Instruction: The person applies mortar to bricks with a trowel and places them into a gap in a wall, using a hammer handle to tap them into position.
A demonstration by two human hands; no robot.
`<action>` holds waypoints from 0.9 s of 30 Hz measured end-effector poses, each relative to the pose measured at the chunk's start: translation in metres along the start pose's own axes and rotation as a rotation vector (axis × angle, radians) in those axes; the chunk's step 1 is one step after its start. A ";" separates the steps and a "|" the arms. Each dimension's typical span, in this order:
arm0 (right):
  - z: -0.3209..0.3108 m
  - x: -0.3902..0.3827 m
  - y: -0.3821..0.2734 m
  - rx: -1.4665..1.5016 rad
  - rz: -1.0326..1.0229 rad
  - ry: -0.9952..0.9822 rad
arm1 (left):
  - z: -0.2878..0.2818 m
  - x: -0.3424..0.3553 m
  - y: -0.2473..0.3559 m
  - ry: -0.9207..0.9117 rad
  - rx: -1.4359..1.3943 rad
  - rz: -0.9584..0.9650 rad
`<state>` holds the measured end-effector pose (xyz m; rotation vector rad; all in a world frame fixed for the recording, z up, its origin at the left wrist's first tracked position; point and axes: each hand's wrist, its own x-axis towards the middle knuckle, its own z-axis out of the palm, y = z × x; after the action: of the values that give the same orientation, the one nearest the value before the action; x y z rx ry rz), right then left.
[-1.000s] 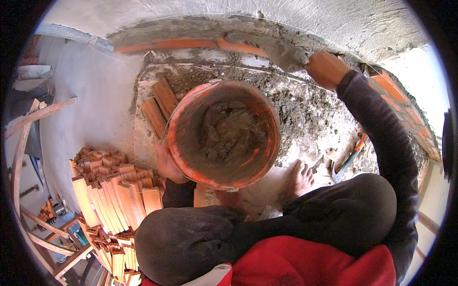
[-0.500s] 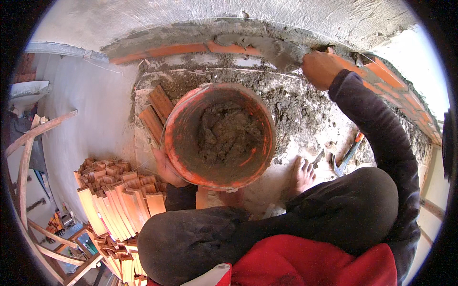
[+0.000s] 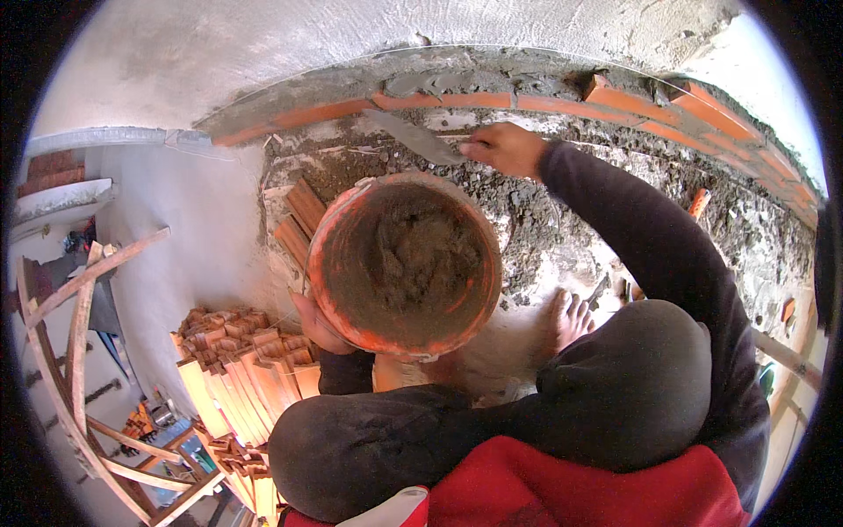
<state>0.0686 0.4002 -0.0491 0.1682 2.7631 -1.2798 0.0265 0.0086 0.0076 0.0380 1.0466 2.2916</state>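
Note:
In my right hand [image 3: 509,149] is a trowel [image 3: 414,139], gripped at its handle. Its grey-smeared blade points left, just on the near side of a low brick course [image 3: 457,100]. Wet mortar [image 3: 430,83] lies along the top of that course. My left hand [image 3: 321,325] holds an orange bucket [image 3: 337,307] by its near left side, some fingers hidden behind it. Grey mortar [image 3: 426,259] fills the bucket's lower part. The bucket is in front of my knees, its mouth facing up.
Stacked orange bricks or tiles [image 3: 237,373] stand at left, with two loose pieces [image 3: 303,211] beyond the bucket. A string [image 3: 527,51] runs along the plastered wall. Mortar crumbs [image 3: 527,211] litter the floor. My bare foot [image 3: 571,321] is right of the bucket; a wooden frame [image 3: 79,334] stands far left.
My right hand has moved left and nearer to me, bringing the trowel off the mortar on the course. A tilted brick now shows at its former place. My left hand stays on the bucket.

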 end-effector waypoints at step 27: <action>-0.050 -0.080 0.063 0.054 0.188 0.135 | 0.010 0.000 0.003 0.053 0.179 0.031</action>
<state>0.1544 0.4741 -0.0535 0.5243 2.7421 -1.3404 0.0279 0.0136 0.0165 0.0662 1.2848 2.2305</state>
